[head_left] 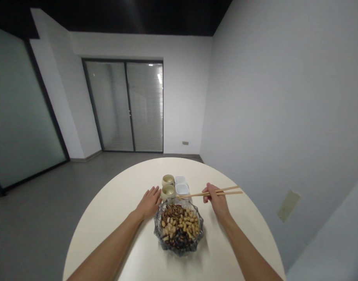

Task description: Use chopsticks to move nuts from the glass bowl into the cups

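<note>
In my right hand (214, 197) is a pair of wooden chopsticks (230, 192), pointing left. Their tips reach over the far rim of a glass bowl (199, 242), close to the cups. Peanuts (188, 223), pistachios (169, 226), striped sunflower seeds (173, 211) and dark seeds or nuts (180, 239) lie in separate patches inside the bowl. Flat on the table, my left hand (149, 202) rests beside the bowl with its fingers stretched out. Just past the bowl stand two pale round cups (168, 191) (167, 179) and two small white square dishes (182, 189) (180, 179).
The round cream table (123, 195) has a curved far edge. A white wall (284, 97) with a socket plate (288, 205) runs close along the right. Glass doors (126, 105) stand at the back, and a frosted glass panel (21, 109) is at the left.
</note>
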`<state>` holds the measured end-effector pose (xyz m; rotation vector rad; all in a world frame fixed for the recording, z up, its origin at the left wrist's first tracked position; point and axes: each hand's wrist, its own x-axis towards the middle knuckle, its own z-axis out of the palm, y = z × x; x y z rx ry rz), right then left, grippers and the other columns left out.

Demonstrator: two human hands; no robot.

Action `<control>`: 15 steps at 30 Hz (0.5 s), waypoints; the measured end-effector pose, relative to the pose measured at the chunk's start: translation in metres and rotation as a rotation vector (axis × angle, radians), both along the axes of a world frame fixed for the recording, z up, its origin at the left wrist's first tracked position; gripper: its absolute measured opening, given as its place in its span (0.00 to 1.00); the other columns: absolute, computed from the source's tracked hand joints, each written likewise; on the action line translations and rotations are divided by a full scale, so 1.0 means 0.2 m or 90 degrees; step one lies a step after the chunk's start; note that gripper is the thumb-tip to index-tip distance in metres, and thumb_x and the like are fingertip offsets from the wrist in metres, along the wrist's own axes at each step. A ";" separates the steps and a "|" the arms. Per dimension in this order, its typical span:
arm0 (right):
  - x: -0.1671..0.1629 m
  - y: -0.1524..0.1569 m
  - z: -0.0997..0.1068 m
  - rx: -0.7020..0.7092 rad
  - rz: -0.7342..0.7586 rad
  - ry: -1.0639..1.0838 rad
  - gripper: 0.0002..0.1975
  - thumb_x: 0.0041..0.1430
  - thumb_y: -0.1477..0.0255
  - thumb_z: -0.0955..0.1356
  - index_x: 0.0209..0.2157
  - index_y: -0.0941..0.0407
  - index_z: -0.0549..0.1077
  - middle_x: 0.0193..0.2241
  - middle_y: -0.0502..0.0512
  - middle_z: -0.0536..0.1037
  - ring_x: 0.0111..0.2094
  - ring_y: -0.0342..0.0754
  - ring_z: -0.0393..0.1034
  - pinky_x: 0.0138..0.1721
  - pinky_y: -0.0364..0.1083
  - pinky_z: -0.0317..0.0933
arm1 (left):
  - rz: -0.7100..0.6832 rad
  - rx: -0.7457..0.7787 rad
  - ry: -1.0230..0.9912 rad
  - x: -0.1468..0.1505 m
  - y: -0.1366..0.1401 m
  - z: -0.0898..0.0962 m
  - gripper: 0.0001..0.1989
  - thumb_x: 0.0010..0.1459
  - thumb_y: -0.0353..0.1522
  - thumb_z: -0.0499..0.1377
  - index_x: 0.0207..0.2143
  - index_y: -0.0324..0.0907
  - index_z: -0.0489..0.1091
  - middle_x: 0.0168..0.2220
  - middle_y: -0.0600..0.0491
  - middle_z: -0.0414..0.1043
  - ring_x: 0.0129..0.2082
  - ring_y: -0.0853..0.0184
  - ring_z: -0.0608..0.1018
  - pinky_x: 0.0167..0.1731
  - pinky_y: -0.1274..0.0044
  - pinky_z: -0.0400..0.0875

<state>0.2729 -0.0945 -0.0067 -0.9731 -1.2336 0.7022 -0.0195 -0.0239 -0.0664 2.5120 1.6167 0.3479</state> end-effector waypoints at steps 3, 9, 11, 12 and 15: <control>0.00 0.00 0.00 -0.006 0.005 0.009 0.27 0.58 0.46 0.66 0.22 0.56 0.73 0.12 0.49 0.69 0.16 0.44 0.63 0.19 0.43 0.59 | 0.002 0.000 0.004 0.00 0.00 0.01 0.27 0.68 0.38 0.44 0.67 0.38 0.54 0.69 0.45 0.47 0.69 0.55 0.50 0.66 0.61 0.45; 0.01 0.01 -0.02 -0.004 0.022 0.024 0.27 0.57 0.46 0.67 0.22 0.56 0.74 0.12 0.49 0.69 0.16 0.44 0.63 0.20 0.43 0.59 | -0.001 -0.003 0.004 0.01 0.00 0.01 0.27 0.68 0.37 0.44 0.67 0.38 0.54 0.69 0.44 0.47 0.69 0.55 0.50 0.65 0.61 0.46; 0.01 0.02 -0.03 -0.006 0.018 0.025 0.27 0.57 0.46 0.67 0.22 0.56 0.74 0.12 0.50 0.70 0.16 0.44 0.64 0.20 0.43 0.59 | 0.002 -0.001 0.001 0.01 0.00 0.00 0.27 0.68 0.37 0.44 0.67 0.39 0.54 0.69 0.45 0.47 0.69 0.55 0.50 0.65 0.61 0.46; 0.01 0.02 -0.03 -0.006 0.015 0.024 0.27 0.58 0.46 0.67 0.22 0.56 0.74 0.12 0.50 0.70 0.16 0.44 0.64 0.20 0.43 0.60 | 0.003 0.001 0.000 0.01 0.00 -0.01 0.27 0.68 0.37 0.44 0.67 0.39 0.53 0.69 0.45 0.47 0.69 0.55 0.50 0.65 0.61 0.46; 0.02 0.03 -0.03 -0.006 0.003 0.014 0.27 0.58 0.46 0.66 0.22 0.56 0.74 0.12 0.50 0.70 0.16 0.44 0.64 0.20 0.43 0.60 | 0.001 0.002 0.001 0.01 0.01 -0.01 0.27 0.68 0.37 0.44 0.67 0.40 0.53 0.69 0.45 0.47 0.69 0.55 0.50 0.65 0.61 0.46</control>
